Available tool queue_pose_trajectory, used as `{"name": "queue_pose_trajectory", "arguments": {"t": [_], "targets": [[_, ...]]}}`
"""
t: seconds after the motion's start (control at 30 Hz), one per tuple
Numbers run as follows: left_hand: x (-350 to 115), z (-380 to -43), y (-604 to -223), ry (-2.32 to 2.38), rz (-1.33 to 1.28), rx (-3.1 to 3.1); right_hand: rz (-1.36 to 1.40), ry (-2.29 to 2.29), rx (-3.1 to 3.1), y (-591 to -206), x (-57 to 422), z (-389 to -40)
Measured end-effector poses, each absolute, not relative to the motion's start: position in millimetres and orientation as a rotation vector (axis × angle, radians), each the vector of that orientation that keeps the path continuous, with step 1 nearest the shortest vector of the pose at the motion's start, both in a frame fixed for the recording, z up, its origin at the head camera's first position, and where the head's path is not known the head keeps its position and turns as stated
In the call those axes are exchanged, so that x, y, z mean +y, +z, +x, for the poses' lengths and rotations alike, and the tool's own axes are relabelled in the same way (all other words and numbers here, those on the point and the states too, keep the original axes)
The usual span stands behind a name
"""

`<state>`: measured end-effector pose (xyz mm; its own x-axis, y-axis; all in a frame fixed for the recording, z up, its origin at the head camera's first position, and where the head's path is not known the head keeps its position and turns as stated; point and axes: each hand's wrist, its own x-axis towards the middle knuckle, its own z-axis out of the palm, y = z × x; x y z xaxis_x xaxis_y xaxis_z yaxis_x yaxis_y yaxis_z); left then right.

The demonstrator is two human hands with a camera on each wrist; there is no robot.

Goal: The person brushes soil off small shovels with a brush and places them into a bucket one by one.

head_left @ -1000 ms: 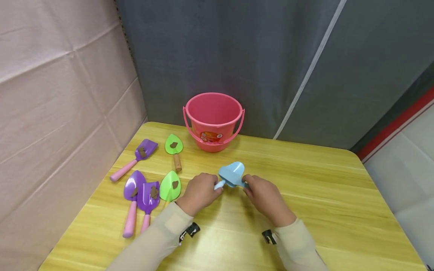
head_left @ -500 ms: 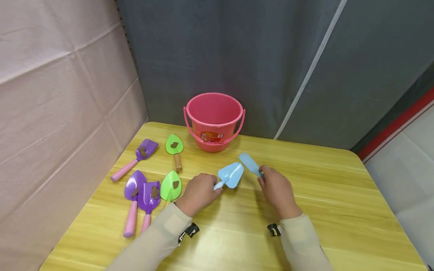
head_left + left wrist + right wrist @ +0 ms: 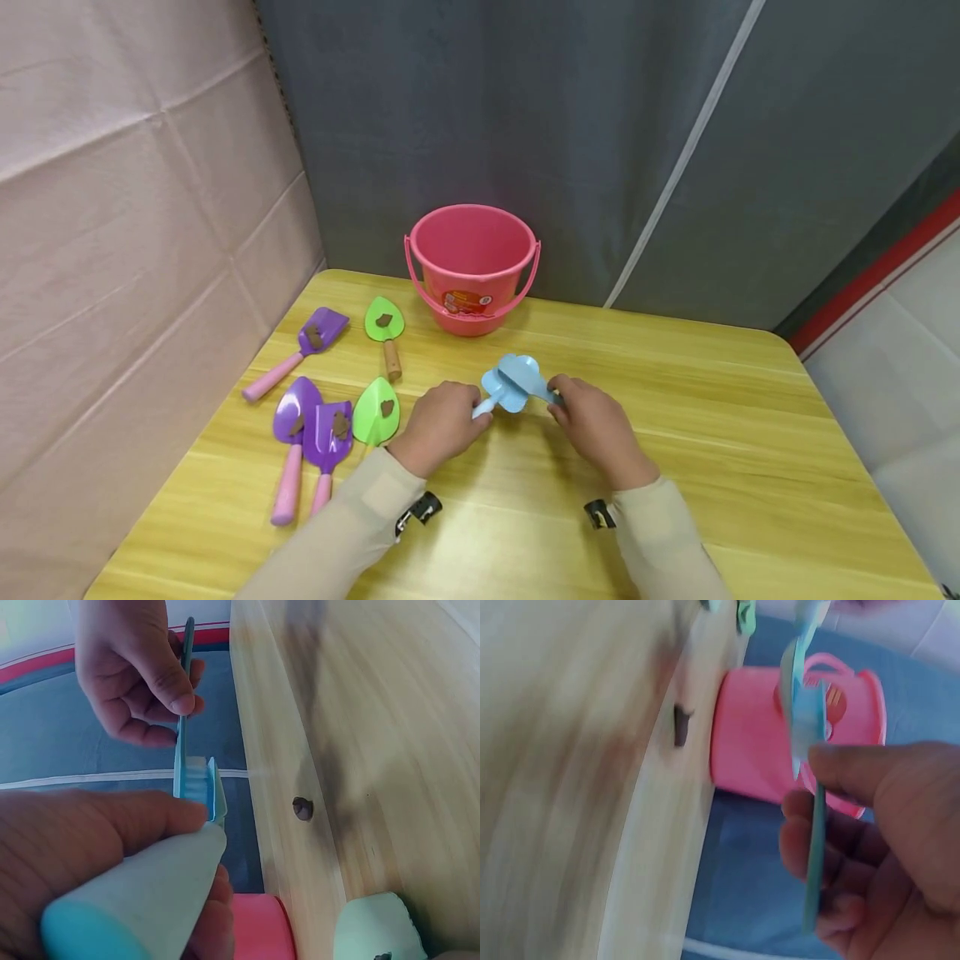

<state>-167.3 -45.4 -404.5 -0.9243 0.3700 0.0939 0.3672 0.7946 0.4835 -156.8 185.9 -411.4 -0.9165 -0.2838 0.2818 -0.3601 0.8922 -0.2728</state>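
My left hand [image 3: 442,427] grips the handle of a light-blue toy trowel [image 3: 493,385], held above the table. My right hand [image 3: 602,429] pinches a flat blue spatula [image 3: 525,375] between thumb and fingers. In the head view the spatula's blade lies across the trowel's blade; whether they touch I cannot tell. From the left wrist, the trowel's thick pale handle [image 3: 142,900] fills the foreground, with the spatula [image 3: 182,727] edge-on beyond it. On the table below lies a small brown scrap [image 3: 303,808], also visible in the right wrist view and hidden in the head view.
A pink bucket [image 3: 468,287] stands at the back, handle down in front. Purple shovels with pink handles [image 3: 281,377] and green trowels [image 3: 384,321] lie at the left, bearing brown pieces [image 3: 341,426]. A pink-white wall [image 3: 135,250] borders the left side and a grey curtain [image 3: 562,150] the back.
The spatula swung right, away from the trowel, half a second ago and is now back over the trowel's blade. My left hand and the trowel have barely moved.
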Motion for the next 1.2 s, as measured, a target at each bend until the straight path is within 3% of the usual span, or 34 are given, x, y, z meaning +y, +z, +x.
{"name": "queue_pose_trajectory", "arguments": {"t": [0.2,0.53,0.97,1.2], "targets": [[-44.8,-168.1,-404.7,0.79,0.593,2.969,0.329,0.45,-2.752,-411.3,195.4,-162.2],[-45.6,-168.6,-403.0,0.817,0.601,2.972,0.7,0.449,-2.782,-411.5,176.4,-154.1],[-48.3,-169.1,-408.0,0.827,0.579,2.965,0.365,0.495,-2.754,-414.3,197.1,-164.5],[-47.9,-169.5,-406.6,0.845,0.595,2.974,0.698,0.457,-2.713,-414.5,179.9,-155.4]]}}
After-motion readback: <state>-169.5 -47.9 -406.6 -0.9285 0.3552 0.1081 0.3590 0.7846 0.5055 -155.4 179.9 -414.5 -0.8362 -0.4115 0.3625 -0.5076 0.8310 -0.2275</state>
